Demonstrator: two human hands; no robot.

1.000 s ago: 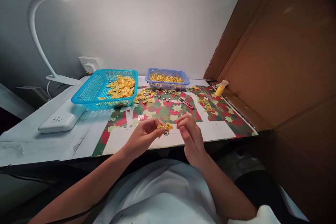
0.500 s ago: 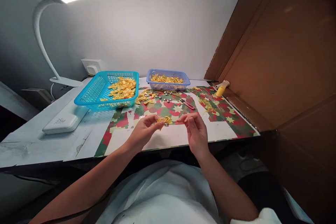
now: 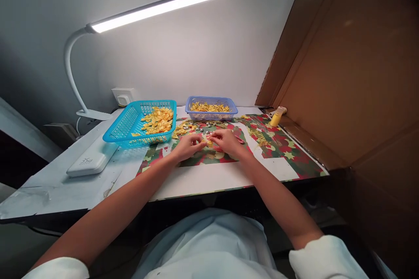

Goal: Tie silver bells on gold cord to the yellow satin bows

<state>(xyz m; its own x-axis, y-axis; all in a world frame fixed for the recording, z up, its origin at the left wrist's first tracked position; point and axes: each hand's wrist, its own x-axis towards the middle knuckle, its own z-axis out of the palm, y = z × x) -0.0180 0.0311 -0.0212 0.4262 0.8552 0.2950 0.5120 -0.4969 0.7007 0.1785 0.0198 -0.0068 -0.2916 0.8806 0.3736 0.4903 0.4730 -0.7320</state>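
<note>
My left hand pinches a small gold ribbon bow between thumb and fingertips, low over the patterned sheet. Against the bow, my right hand has its thumb and fingers pressed together; whatever is in that pinch is too small to make out. Small silver bells lie scattered just beyond the fingers. Left of them is a loose heap of gold ribbon bows. A red-handled tool rests partly hidden behind my right hand.
A turquoise basket of gold bows stands at left, a purple basket of gold pieces at the back. Gold wires and a yellow bottle lie rightward. A power bank, lamp and cardboard wall flank the table.
Both hands have moved forward over the table. My right hand has come left, from apart to meeting my left hand at the bow. The view has tilted up slightly.
</note>
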